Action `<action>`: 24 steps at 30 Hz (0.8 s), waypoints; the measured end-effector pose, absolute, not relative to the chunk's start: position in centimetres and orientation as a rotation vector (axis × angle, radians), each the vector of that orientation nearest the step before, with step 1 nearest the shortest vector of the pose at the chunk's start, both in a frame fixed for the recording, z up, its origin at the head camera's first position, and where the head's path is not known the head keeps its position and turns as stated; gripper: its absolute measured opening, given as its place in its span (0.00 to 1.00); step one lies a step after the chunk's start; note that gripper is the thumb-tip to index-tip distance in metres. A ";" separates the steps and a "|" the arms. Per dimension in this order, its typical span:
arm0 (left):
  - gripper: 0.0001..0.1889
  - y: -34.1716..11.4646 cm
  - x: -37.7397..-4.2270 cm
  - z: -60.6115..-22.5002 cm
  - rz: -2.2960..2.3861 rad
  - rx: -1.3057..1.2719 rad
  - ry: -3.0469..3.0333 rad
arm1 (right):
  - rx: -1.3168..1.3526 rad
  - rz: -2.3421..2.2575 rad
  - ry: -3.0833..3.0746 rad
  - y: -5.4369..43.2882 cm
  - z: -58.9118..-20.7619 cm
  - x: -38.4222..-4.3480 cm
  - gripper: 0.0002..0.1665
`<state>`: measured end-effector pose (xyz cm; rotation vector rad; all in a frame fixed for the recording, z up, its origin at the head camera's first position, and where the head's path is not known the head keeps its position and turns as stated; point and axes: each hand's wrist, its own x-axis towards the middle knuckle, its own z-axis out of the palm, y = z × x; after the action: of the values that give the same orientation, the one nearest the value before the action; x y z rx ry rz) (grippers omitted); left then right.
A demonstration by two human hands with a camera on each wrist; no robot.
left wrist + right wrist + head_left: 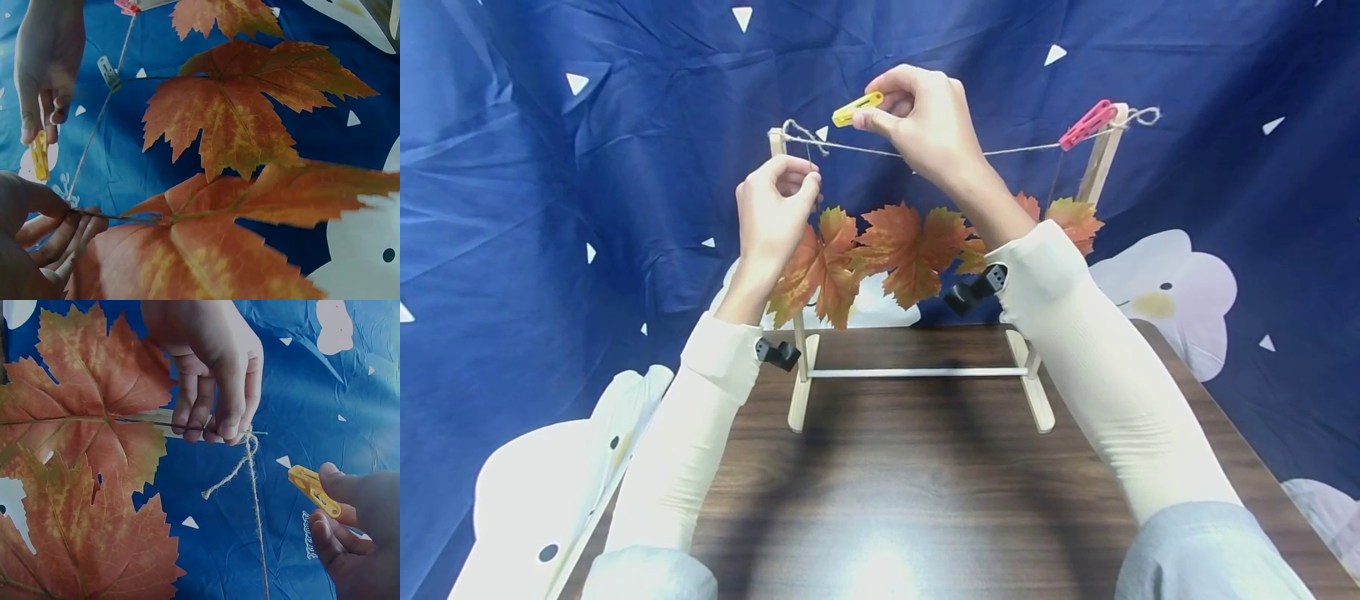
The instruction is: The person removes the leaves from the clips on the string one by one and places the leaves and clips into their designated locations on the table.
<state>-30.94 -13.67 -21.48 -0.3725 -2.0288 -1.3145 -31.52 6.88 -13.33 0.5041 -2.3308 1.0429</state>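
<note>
Dark blue cloth printed with white triangles forms the backdrop behind a wood-grain table, on which stands a wooden frame with twine strung between its two posts. Three clothespins and several autumn-coloured maple leaves are visible. At the right post, a pink clothespin sits on the twine, with the stem of the right-hand leaf hanging from it. Near the middle, as the left wrist view shows, a pale clothespin fastens the stem of the central leaf; the head view hides this fastening behind the right arm. Beside the left post, the left hand pinches the stem of the left-hand leaf, its upper end near the knotted twine; whether the two touch cannot be told. The right hand grips a yellow clothespin between thumb and fingers, above the twine and apart from it. Judged from this arrangement, two hangings are complete and the third, at the left, remains unfastened, lacking only its clothespin.
</note>
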 end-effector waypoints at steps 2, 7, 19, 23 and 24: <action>0.07 -13.8 -30.6 -21.6 -1.307 -0.380 -2.024 | 0.522 1.055 -2.315 7.0 -13.5 -31.4 0.26; 0.07 -14.2 -29.8 -22.0 -1.287 -0.409 -2.017 | 0.552 1.050 -2.285 7.2 -13.8 -31.3 0.27; 0.07 -15.0 -28.1 -22.4 -1.222 -0.414 -2.021 | 0.599 1.248 -2.250 8.2 -14.8 -30.7 0.21; 0.07 -15.3 -27.6 -22.6 -1.228 -0.414 -2.021 | 0.650 1.274 -2.251 8.7 -15.0 -30.6 0.22; 0.07 -15.3 -27.4 -22.7 -1.238 -0.417 -2.022 | 0.660 1.269 -2.253 8.8 -15.1 -30.6 0.22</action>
<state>-27.44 -15.34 -22.68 -0.4167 -2.0216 -1.2380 -30.57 8.83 -15.09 0.6602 -2.2528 1.2688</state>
